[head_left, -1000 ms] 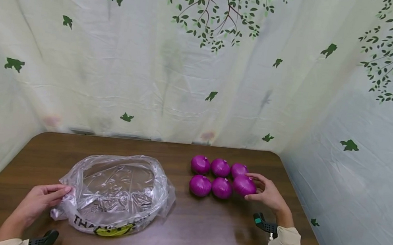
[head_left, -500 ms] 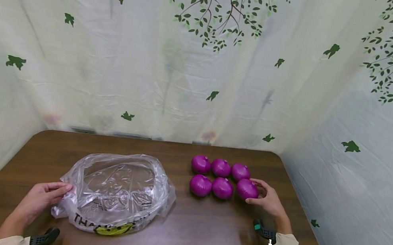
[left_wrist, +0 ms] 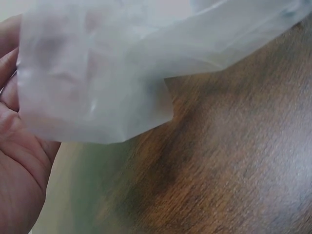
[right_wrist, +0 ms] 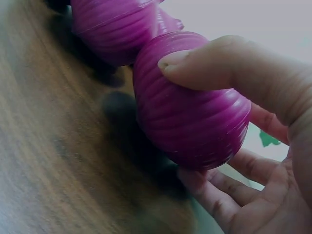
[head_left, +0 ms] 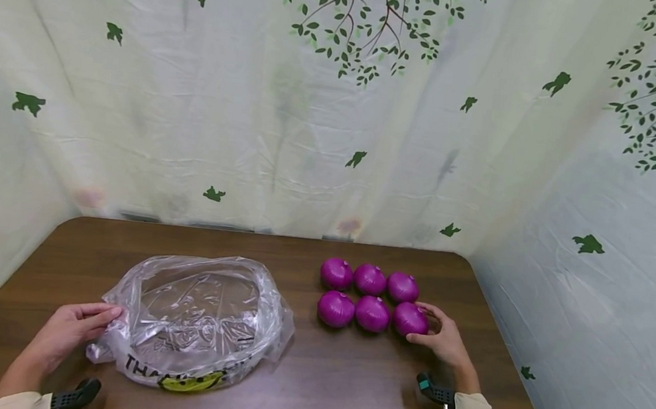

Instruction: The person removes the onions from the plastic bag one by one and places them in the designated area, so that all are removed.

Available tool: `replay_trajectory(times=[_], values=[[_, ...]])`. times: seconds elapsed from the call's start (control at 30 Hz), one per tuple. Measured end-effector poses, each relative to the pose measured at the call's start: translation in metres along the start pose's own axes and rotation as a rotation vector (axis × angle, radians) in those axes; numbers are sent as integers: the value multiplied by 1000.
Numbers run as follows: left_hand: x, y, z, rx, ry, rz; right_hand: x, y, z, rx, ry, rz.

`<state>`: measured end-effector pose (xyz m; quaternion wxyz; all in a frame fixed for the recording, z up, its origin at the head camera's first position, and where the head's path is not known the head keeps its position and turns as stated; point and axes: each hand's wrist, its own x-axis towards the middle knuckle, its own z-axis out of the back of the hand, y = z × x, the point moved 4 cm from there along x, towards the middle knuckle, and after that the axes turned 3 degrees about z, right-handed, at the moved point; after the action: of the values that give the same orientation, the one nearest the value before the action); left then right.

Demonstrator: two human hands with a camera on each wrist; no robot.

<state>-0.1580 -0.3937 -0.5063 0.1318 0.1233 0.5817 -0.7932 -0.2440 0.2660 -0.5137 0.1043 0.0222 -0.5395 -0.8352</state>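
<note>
A clear plastic bag (head_left: 279,323) with black lettering and a yellow print lies on the table, its mouth spread wide. At its left side my left hand (head_left: 65,333) pinches the bag's edge; in the left wrist view the film (left_wrist: 97,97) covers most of the fingertips. Purple onions (head_left: 372,314) with a glossy, ribbed surface stand in two rows of three on the right. My right hand (head_left: 446,337) grips the front-right onion (head_left: 409,318), thumb on the near side and fingers around the far side. In the right wrist view this onion (right_wrist: 185,117) is beside another onion (right_wrist: 114,27).
The brown wooden table (head_left: 332,391) has rounded back corners. White curtains (head_left: 312,129) printed with leaves and branches hang behind it and along both sides. Dark camera mounts (head_left: 434,389) are strapped to both wrists.
My right hand has brought its onion slightly towards me, away from the back row and into line with the front row. My left hand and the bag stay in place.
</note>
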Motion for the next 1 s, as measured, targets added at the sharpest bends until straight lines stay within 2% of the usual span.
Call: replay_trajectory(times=[0.27, 0.47, 0.7, 0.83, 0.9, 1.0], values=[[-1, -1, 0, 16, -3, 19, -3, 0, -5, 17, -18, -30], [-3, -1, -2, -19, 1, -5, -4, -2, -8, 73, -56, -58], [-6, -5, -1, 4, -38, -15, -4, -5, -9, 108, -71, -66], [-10, -11, 1, -45, -81, -66, -6, -7, -6, 92, -75, -74], [-13, -14, 1, -83, -90, -106, -8, -6, -3, 77, -73, -59], [-18, -17, 2, -91, -90, -149, -11, -4, 2, 50, -62, -28]])
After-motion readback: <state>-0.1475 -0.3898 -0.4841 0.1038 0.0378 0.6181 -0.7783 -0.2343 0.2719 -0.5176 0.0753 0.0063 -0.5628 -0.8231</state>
